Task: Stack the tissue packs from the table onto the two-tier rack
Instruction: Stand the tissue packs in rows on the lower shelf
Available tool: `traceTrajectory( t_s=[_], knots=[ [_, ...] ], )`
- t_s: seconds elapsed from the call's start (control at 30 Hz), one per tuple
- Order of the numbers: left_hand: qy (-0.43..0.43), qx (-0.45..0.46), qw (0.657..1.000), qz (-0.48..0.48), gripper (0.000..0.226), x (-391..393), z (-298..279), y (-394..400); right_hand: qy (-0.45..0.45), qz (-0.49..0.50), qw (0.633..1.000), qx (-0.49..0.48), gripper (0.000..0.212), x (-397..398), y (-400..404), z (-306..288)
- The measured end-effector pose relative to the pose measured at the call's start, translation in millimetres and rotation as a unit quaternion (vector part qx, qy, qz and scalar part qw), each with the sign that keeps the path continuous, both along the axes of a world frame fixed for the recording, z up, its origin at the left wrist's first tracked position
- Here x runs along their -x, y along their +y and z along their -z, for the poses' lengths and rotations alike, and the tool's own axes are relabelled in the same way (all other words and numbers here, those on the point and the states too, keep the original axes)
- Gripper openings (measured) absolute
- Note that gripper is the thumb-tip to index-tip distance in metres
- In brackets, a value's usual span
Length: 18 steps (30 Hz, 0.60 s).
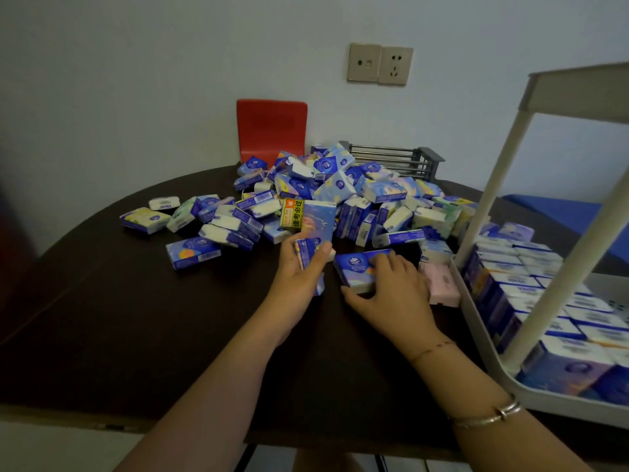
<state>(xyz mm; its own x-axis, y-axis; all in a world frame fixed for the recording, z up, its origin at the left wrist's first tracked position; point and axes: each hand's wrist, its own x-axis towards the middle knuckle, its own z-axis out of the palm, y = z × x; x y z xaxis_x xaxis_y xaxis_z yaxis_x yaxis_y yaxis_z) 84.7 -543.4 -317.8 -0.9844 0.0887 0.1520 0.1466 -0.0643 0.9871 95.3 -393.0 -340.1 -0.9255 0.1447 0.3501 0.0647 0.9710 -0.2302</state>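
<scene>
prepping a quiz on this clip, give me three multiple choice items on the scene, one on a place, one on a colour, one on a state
1. Where does the rack stand relative to the pile of tissue packs?
A. to its left
B. to its right
C. behind it, against the wall

2. What colour is the chair back behind the table?
A. red
B. green
C. white

3. What is the left hand doing?
A. lying flat on the table
B. holding a tissue pack
C. gripping a rack post

Answers:
1. B, the rack sits at the right edge of the view, with the pile left of it.
2. A, the chair back is red against the pale wall.
3. B, its fingers and thumb curl round a blue pack, while the right hand grips another pack on the table.
</scene>
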Motion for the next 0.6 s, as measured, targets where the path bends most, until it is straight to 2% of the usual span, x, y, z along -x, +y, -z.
traceTrajectory(
  t_s=[0.13,0.2,0.27,0.3,0.33,0.43,0.53,0.6],
  knots=[
    [0.007,-0.005,1.0,-0.001,0.04,-0.6,3.5,-1.4,0.015,-0.037,0.999,0.011,0.05,-3.5,-2.8,-5.9],
    [0.007,-0.018,1.0,0.002,0.037,-0.6,3.8,-1.3,0.057,-0.068,0.99,0.106,0.048,-1.5,-4.8,-9.1],
    [0.008,-0.026,1.0,0.007,0.039,-1.3,2.9,-0.3,0.105,-0.119,0.961,0.227,0.05,0.5,-6.3,-11.2],
    [0.008,-0.038,0.999,0.007,0.041,-0.4,3.9,0.0,0.104,-0.145,0.949,0.261,0.045,0.1,-7.7,-11.7],
    [0.007,-0.054,0.998,0.005,0.044,0.5,4.6,0.0,0.093,-0.172,0.944,0.265,0.041,-1.8,-9.1,-11.8],
    [-0.001,-0.079,0.997,0.002,0.058,1.4,4.3,-0.5,0.033,-0.233,0.948,0.214,0.048,-6.6,-12.3,-8.9],
    [0.031,-0.04,0.999,-0.012,0.046,3.0,7.8,-1.5,0.049,-0.199,0.945,0.256,0.049,-5.9,-9.1,-10.1],
    [0.056,-0.001,0.998,-0.008,0.045,0.5,6.6,-1.8,0.082,-0.106,0.966,0.222,0.049,-2.4,-0.1,-9.1]
  ],
)
